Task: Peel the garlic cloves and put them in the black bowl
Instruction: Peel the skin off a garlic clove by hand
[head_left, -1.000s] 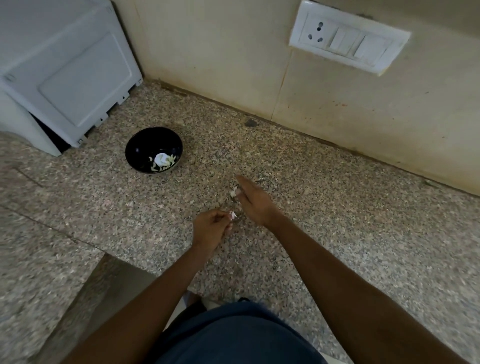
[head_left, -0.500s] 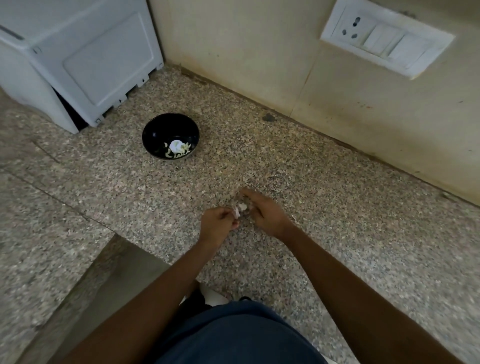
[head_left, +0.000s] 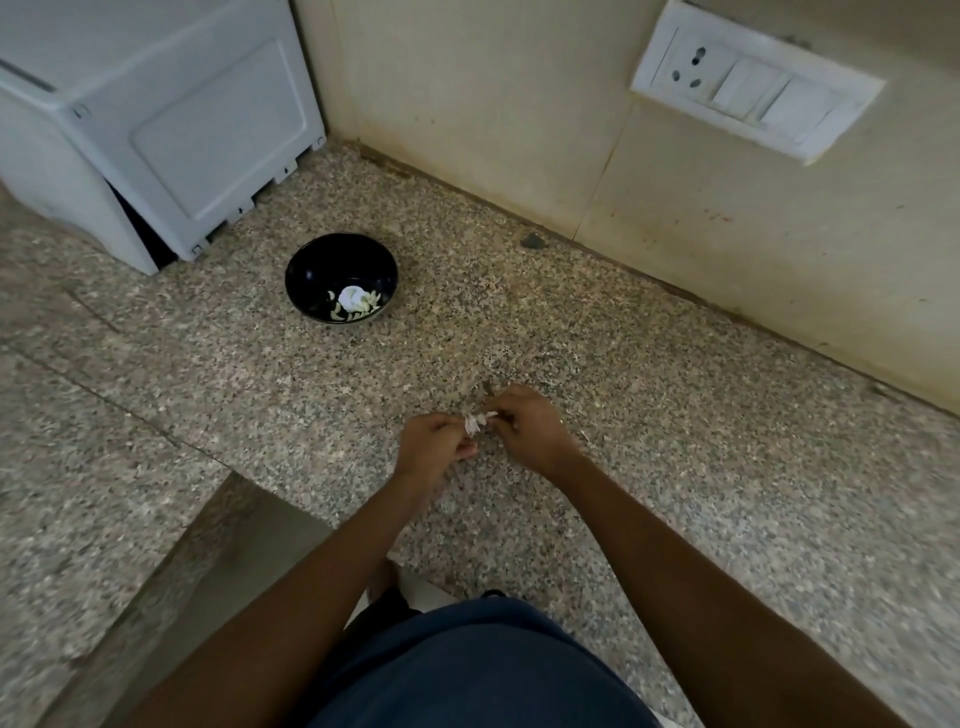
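Now that both hands have come together, the left hand (head_left: 434, 441) and right hand (head_left: 527, 423) pinch one garlic clove (head_left: 474, 422); peeling starts, far from the black bowl (head_left: 311, 260).

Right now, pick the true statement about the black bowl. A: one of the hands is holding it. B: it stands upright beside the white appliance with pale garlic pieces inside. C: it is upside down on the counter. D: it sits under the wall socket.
B: the black bowl stands upright near the white appliance, with pale garlic pieces inside.
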